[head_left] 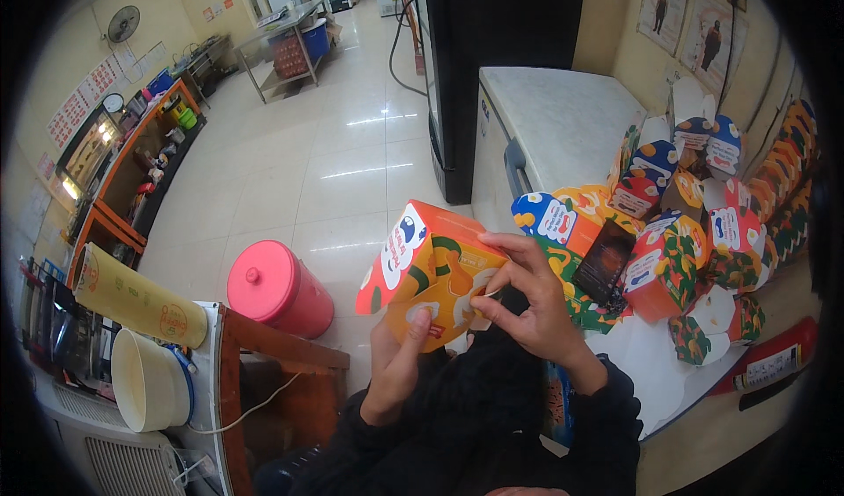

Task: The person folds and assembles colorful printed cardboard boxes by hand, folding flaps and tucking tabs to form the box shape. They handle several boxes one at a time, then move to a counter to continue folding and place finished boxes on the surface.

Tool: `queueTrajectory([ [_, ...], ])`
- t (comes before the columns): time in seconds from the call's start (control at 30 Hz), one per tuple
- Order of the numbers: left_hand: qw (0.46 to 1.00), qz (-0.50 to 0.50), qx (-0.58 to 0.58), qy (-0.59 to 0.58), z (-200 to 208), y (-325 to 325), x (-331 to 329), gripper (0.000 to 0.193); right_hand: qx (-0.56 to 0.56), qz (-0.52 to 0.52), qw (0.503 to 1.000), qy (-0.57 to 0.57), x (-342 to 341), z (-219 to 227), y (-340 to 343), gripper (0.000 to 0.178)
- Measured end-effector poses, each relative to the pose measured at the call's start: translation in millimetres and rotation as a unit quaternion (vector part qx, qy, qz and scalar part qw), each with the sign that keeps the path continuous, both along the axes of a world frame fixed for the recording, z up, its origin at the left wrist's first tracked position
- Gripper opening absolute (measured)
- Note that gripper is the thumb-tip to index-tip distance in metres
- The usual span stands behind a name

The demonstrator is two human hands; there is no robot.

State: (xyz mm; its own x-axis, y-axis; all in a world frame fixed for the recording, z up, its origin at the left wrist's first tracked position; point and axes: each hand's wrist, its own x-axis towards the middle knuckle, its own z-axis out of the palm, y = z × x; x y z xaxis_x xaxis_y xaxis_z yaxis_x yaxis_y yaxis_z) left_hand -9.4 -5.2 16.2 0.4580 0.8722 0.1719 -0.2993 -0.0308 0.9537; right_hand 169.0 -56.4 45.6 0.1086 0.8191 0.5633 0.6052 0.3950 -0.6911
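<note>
In front of my body I hold up a printed cardboard food box (pixel 440 272), orange and yellow with a red and white side flap. My left hand (pixel 396 368) grips it from below, with the thumb pressed on the yellow face. On the box's right side my right hand (pixel 541 298) pinches an edge, thumb and forefinger close together. To the right, several similar folded food boxes (pixel 661 254) are heaped up in red, blue, yellow and green prints. A dark-screened phone (pixel 605 261) leans among them, nearest my right hand.
A white-topped chest freezer (pixel 563 122) stands ahead right, beside a tall black cabinet (pixel 505 21). At left are a pink lidded bin (pixel 280 289), a cream bucket (pixel 141 390) and a yellow tube (pixel 145 298). A red fire extinguisher (pixel 769 360) lies at lower right.
</note>
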Motion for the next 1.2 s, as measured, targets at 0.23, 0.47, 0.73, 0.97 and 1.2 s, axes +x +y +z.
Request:
queueTrajectory([
  [0.23, 0.996, -0.080, -0.040, -0.014, -1, 2, -6, 0.040, 0.034, -0.032, 0.999, -0.023, 1, -6, 0, 0.023],
  [0.47, 0.948, -0.183, -0.149, -0.216, -15, 5, -21, 0.076, 0.039, 0.050, 0.996, -0.058, -8, 2, -7, 0.022],
  [0.73, 0.941, -0.239, -0.097, -0.220, -35, -3, -35, 0.074, 0.079, 0.139, 0.973, 0.165, -7, 5, -14, 0.097],
  [0.97, 0.954, -0.298, 0.002, -0.042, -35, 7, -45, 0.075, -0.023, 0.120, 0.991, -0.046, 4, 25, -37, 0.109],
  [1.2, 0.987, -0.151, 0.057, -0.022, -6, 20, 1, 0.080, 0.224, -0.406, 0.879, -0.109, 99, 79, -63, 0.100],
])
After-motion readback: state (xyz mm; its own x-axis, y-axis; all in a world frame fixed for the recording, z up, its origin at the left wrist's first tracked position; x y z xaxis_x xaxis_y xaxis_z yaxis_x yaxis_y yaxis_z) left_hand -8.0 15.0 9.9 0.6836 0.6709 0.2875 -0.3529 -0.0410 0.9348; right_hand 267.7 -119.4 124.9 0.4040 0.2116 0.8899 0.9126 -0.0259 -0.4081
